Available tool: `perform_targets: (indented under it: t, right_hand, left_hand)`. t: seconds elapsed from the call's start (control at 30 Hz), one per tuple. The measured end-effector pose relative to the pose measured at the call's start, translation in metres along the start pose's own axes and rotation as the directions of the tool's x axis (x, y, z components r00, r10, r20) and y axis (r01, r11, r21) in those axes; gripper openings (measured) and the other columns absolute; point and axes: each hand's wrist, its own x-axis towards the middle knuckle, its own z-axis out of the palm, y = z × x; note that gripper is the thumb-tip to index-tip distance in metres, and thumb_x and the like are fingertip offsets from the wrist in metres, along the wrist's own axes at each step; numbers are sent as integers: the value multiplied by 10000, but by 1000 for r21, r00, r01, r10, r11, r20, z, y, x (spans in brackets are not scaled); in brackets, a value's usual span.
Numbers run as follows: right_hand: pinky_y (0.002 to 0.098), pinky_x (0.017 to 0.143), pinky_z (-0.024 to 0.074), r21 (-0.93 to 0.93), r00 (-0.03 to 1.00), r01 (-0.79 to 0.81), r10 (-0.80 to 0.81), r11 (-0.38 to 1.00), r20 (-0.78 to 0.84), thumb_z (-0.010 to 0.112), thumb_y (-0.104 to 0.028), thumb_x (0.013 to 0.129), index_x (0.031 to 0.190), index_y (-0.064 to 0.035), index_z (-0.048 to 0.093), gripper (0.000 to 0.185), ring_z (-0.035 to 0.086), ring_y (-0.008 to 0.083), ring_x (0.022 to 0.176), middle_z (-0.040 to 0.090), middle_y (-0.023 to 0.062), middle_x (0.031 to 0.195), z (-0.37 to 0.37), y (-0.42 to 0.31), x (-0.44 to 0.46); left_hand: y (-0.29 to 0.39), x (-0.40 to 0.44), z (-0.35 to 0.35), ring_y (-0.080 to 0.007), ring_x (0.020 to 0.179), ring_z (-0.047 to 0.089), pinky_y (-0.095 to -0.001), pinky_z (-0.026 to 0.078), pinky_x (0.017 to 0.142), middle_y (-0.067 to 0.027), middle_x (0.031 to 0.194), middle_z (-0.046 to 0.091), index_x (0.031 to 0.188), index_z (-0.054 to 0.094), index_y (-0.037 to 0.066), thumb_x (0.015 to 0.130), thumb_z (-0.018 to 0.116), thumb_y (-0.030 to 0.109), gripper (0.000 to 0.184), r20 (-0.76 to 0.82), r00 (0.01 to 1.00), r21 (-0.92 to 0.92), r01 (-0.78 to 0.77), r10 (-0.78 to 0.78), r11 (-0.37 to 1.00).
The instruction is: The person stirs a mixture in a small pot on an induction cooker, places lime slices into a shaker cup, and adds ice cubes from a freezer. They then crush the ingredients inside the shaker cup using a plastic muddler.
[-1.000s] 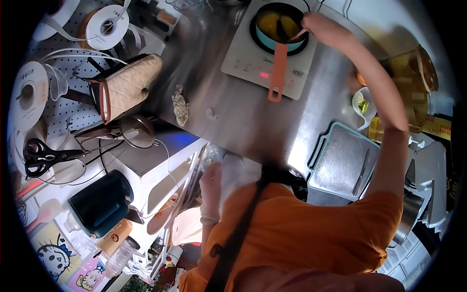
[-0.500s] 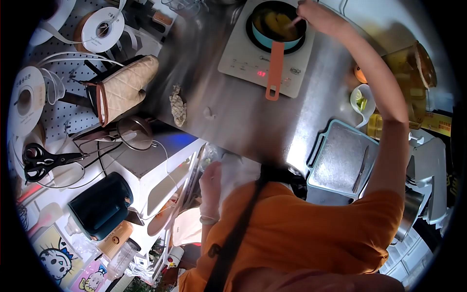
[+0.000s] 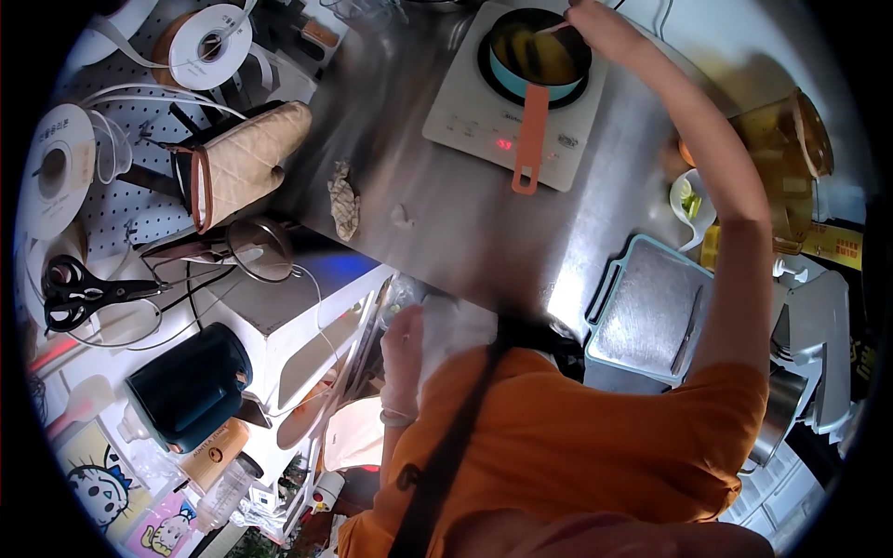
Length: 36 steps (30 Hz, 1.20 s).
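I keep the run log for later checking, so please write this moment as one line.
right hand: holding utensil in pan | left hand: near orange shirt, grip unclear | pan: on cooktop, display lit, yellowish contents

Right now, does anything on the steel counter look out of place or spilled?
A crumpled cloth and a small pale scrap lie loose on the steel counter, left of the hotplate; they look untidy. I see no clear spill.
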Motion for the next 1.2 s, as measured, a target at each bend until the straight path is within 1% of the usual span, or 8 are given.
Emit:
perform_targets:
  t: [0.47, 0.57, 0.67, 0.7, 0.8, 1.07, 1.13, 1.2]
  right_hand:
    - [442, 688, 508, 88, 942, -40, 8, 995, 337, 576, -17, 736, 735, 37, 624, 72, 618, 384, 771, 622, 241, 798, -40, -8, -9]
    - [399, 715, 500, 209, 946, 309, -322, 928, 29, 619, 46, 686, 774, 56, 626, 88, 617, 362, 814, 615, 202, 810, 11, 3, -3]
    - [452, 675, 505, 68, 987, 159, -159, 985, -11, 616, -16, 684, 681, 37, 615, 54, 617, 392, 738, 617, 248, 760, 11, -29, 18]
    - [446, 814, 494, 58, 990, 41, -48, 997, 135, 678, -55, 689, 989, 27, 627, 315, 600, 404, 940, 603, 290, 984, 14, -26, 23]
    - [417, 746, 497, -68, 988, 39, -48, 997, -147, 606, 70, 677, 794, 48, 615, 120, 609, 373, 851, 604, 199, 826, 32, -9, 6]
    - [452, 753, 482, 253, 957, 283, -254, 925, -140, 518, 97, 699, 781, 34, 604, 134, 575, 397, 839, 573, 220, 858, 2, -43, -16]
    - [414, 654, 506, 385, 994, 8, 33, 923, -102, 479, -76, 812, 753, 59, 571, 174, 648, 362, 803, 615, 253, 821, -3, -37, -14]
    - [416, 684, 518, 141, 985, 158, -147, 977, -85, 478, -93, 824, 766, 65, 583, 199, 635, 379, 798, 624, 244, 839, -6, -39, -28]
  left_hand:
    - [3, -2, 1, -182, 912, 627, -292, 473, 816, -133, 1000, 674, 1082, 623, -23, 909, 570, 111, 225, 2, 1000, 31, -8, 8, 999]
    - [-4, -3, 1, -182, 916, 628, -294, 474, 819, -139, 997, 674, 1087, 622, -28, 913, 568, 117, 233, 0, 1000, 41, -10, 10, 999]
    - [-1, -4, -1, -188, 921, 632, -297, 477, 819, -141, 1001, 674, 1097, 622, -26, 915, 570, 125, 242, 5, 1000, 63, -13, 13, 998]
    - [1, -4, -2, -193, 927, 635, -297, 477, 823, -140, 1006, 675, 1100, 622, -24, 916, 570, 127, 244, 7, 1000, 51, 13, -13, 999]
    - [-3, -4, -2, -199, 934, 639, -298, 477, 828, -140, 1014, 675, 1105, 622, -21, 916, 570, 130, 247, -5, 1000, 39, 27, -27, 999]
    - [-2, 0, -3, -202, 931, 645, -300, 479, 831, -150, 1027, 675, 1113, 623, -18, 918, 572, 144, 258, -12, 1000, 73, 10, -9, 997]
    - [4, 1, -3, -200, 939, 643, -298, 479, 834, -147, 1029, 675, 1115, 622, -19, 916, 572, 142, 261, -11, 1000, 34, 2, -2, 999]
    - [-3, 0, -4, -194, 939, 639, -298, 478, 834, -140, 1027, 676, 1116, 622, -20, 915, 573, 139, 260, -25, 1000, 25, 11, -11, 1000]
